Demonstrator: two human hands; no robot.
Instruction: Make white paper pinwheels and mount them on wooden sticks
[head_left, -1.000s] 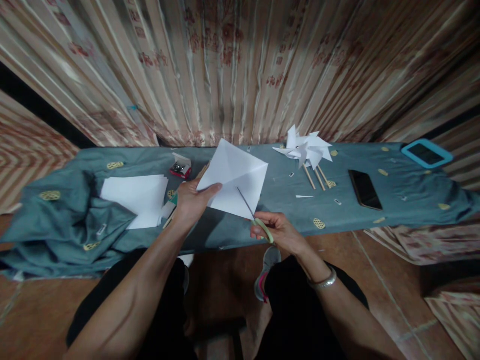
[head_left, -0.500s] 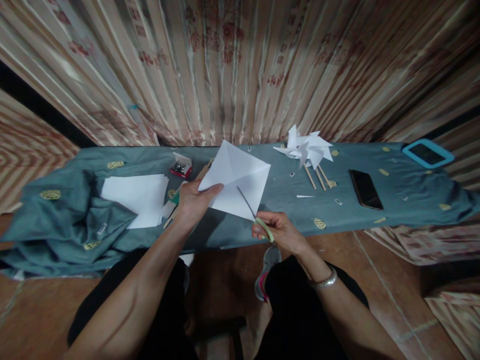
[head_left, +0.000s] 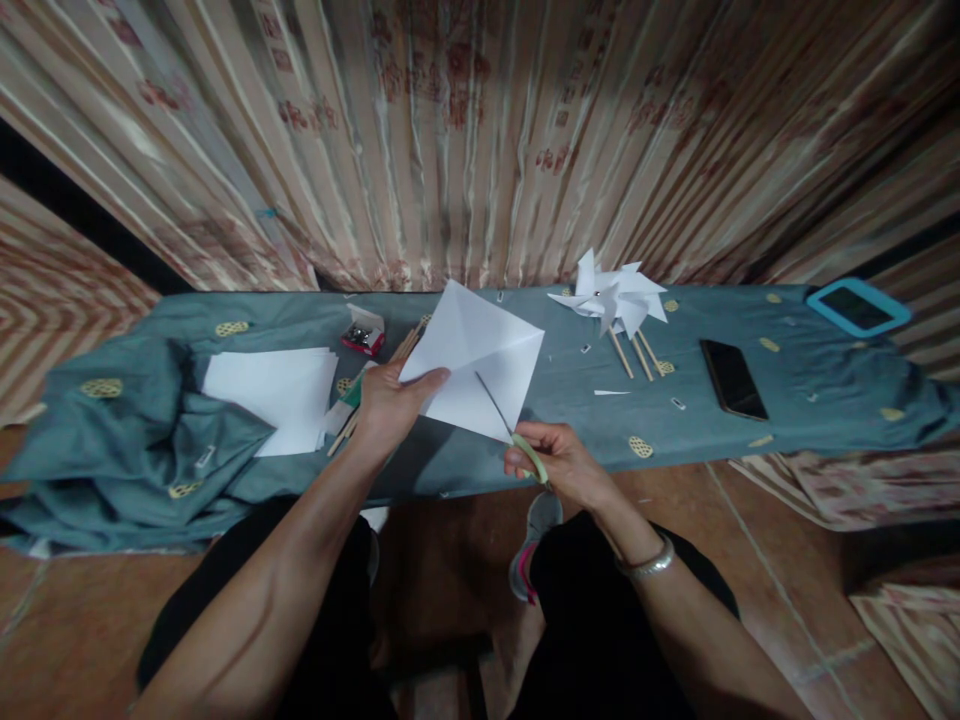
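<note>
A square sheet of white paper [head_left: 480, 335] with crease lines is held up over the cloth, one corner pointing away from me. My left hand [head_left: 394, 395] pinches its left side, thumb on top. In my right hand [head_left: 555, 455] is a pair of scissors [head_left: 529, 456] with pale green handles. One dark blade lies across the paper's lower right part, running from the near right corner towards the middle. The other blade is hidden, apparently beneath the sheet.
A stack of white paper [head_left: 281, 400] lies left, partly under bunched cloth [head_left: 150, 430]. Beside it are a small red box of metal pins [head_left: 363, 332] and wooden sticks [head_left: 345, 432]. White paper pinwheels [head_left: 619, 295], a paper sliver [head_left: 612, 392], a phone [head_left: 733, 379] and a blue-framed tablet [head_left: 859, 307] lie right.
Almost nothing differs. The view has shifted very slightly; both hands, the paper and the scissors keep nearly the same pose.
</note>
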